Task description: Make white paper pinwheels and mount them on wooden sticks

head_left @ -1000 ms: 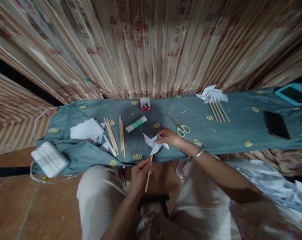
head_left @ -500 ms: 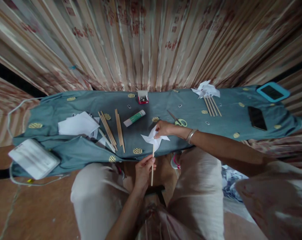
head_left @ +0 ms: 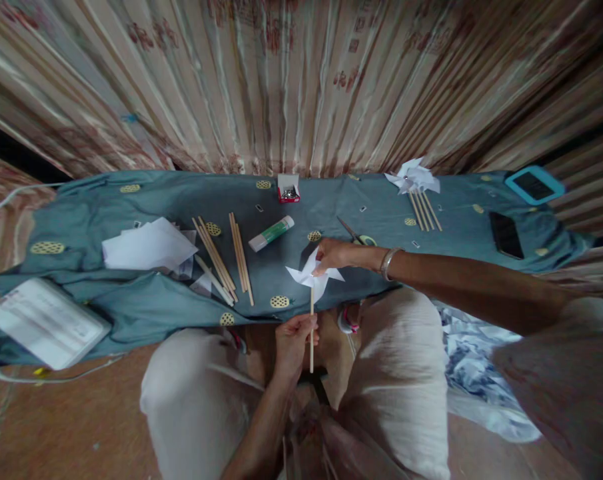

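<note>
A white paper pinwheel sits at the top of a pale wooden stick, over the near edge of the table. My left hand is closed around the stick below the pinwheel. My right hand pinches the pinwheel near its centre, its fingertips partly hidden by the paper. Behind my right wrist lie scissors with pale green handles, partly covered. A green and white glue stick lies beyond the pinwheel, to the left. Farther back, an opened red and white box holds small shiny metal pieces.
Loose wooden sticks and white paper sheets lie at left, with a white box-shaped object nearer. Finished pinwheels rest at the back right. A black phone and a blue-framed tablet occupy the right end of the tablecloth.
The view has shifted slightly. Both hands keep their hold on the pinwheel and its stick, with little visible movement.
</note>
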The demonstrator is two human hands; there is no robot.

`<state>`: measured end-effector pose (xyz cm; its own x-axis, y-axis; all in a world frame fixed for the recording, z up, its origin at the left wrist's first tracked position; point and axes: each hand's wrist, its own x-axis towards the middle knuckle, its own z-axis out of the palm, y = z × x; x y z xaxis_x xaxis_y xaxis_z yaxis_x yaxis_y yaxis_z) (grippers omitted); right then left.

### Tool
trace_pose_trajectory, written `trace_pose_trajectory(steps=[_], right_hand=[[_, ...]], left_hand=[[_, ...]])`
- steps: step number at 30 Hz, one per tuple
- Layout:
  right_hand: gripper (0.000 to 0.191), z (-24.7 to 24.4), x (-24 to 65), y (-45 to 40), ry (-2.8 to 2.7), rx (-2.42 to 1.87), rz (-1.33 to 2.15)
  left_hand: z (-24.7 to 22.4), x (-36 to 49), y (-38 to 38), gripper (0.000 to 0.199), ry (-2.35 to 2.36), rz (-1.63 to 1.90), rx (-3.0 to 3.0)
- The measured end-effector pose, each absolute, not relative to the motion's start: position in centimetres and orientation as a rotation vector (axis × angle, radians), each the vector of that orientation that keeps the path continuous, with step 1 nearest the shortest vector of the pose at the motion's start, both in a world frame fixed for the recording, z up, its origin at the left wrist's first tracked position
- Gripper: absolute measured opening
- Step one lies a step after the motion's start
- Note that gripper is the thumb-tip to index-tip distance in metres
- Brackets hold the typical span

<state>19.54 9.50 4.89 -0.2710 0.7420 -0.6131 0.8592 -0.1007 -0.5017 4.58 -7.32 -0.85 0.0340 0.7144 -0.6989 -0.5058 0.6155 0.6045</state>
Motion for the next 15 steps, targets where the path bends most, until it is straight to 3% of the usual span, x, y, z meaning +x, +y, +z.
trace_pose_trajectory(steps=[15], right_hand=[[0.019, 4.43, 19.62, 9.91, 2.148, 1.828, -1.342]], left_hand=[[-1.41, 4.66, -7.39, 0.046, 1.213, 0.943, 0.197]])
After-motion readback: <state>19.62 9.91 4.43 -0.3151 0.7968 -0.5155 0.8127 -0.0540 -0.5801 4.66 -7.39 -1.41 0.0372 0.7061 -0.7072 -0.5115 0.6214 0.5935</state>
